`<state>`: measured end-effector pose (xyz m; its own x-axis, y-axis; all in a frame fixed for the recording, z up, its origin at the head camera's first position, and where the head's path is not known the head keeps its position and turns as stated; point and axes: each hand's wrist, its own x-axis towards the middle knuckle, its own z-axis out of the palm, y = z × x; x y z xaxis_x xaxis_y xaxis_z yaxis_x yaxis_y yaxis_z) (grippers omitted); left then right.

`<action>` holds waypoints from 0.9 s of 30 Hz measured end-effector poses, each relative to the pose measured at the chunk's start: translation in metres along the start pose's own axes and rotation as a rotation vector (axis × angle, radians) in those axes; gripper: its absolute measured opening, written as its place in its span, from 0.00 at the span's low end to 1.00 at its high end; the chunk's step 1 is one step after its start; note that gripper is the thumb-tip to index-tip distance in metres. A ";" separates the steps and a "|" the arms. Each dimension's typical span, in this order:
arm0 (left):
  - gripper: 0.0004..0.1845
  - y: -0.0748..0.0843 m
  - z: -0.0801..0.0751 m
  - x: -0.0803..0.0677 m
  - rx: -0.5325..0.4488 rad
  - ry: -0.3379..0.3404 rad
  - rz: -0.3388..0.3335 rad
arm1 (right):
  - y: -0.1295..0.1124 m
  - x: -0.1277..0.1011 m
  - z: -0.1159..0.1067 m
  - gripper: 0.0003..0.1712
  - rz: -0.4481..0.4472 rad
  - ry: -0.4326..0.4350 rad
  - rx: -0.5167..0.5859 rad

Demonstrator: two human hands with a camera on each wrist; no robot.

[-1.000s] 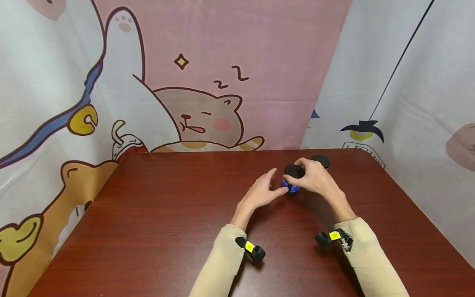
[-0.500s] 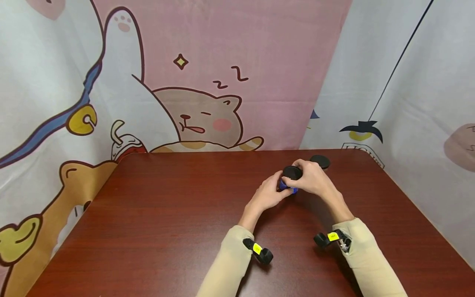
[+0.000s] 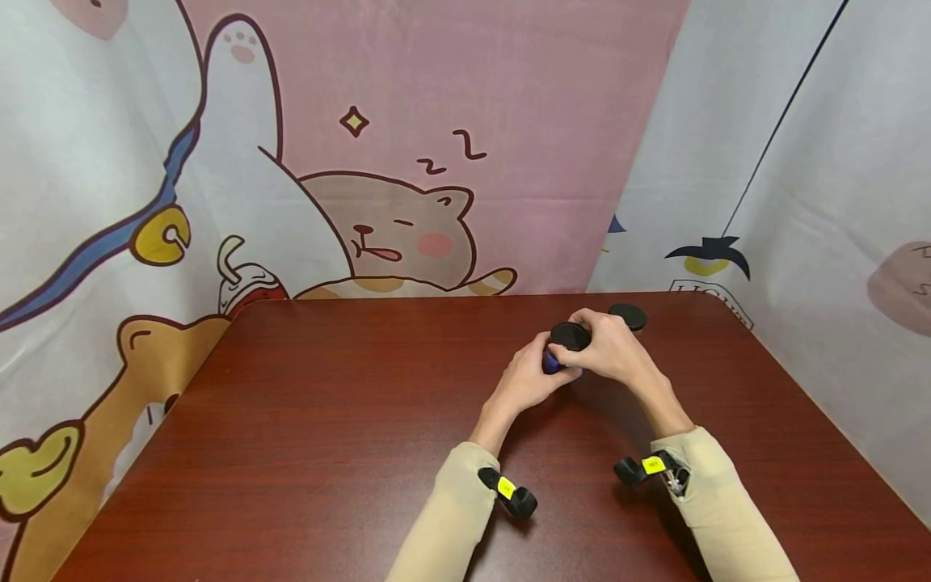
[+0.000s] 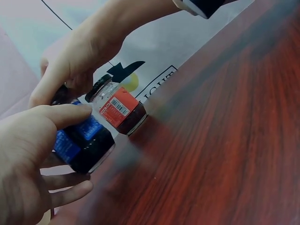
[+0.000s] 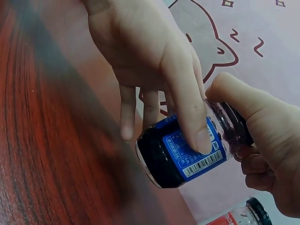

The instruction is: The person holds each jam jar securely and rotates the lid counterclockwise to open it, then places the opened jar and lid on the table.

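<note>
Backdrop: "Z Z" drawn above sleeping cat. Right curtain panel: partial black letters under a hat-shaped mark, approx. "HO..", rest cut by table edge; left wrist view shows "..UE"-like fragment, unclear. Blue-label jar: barcode + small white print, too fine to read. Red-label jar: barcode + tiny print, illegible. Yellow wrist-cam tags: marks unreadable.

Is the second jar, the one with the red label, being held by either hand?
No: in the left wrist view the red-labelled jar stands alone on the table, while both hands hold the blue-labelled jar.
</note>
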<state>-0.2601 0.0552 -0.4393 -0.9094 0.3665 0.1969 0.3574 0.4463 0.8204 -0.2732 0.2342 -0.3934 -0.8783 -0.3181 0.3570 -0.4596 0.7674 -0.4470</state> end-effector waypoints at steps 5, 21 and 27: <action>0.35 0.000 0.002 0.002 -0.019 0.063 0.028 | -0.005 0.000 -0.002 0.27 -0.009 0.026 0.026; 0.30 0.005 -0.006 -0.001 -0.122 0.207 0.187 | -0.028 -0.001 -0.017 0.27 -0.047 0.091 0.064; 0.29 0.005 -0.010 -0.004 -0.147 0.220 0.234 | -0.033 -0.003 -0.018 0.27 -0.049 0.093 0.062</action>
<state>-0.2563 0.0479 -0.4308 -0.8360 0.2532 0.4869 0.5421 0.2429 0.8045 -0.2534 0.2196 -0.3650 -0.8398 -0.2991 0.4531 -0.5115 0.7156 -0.4756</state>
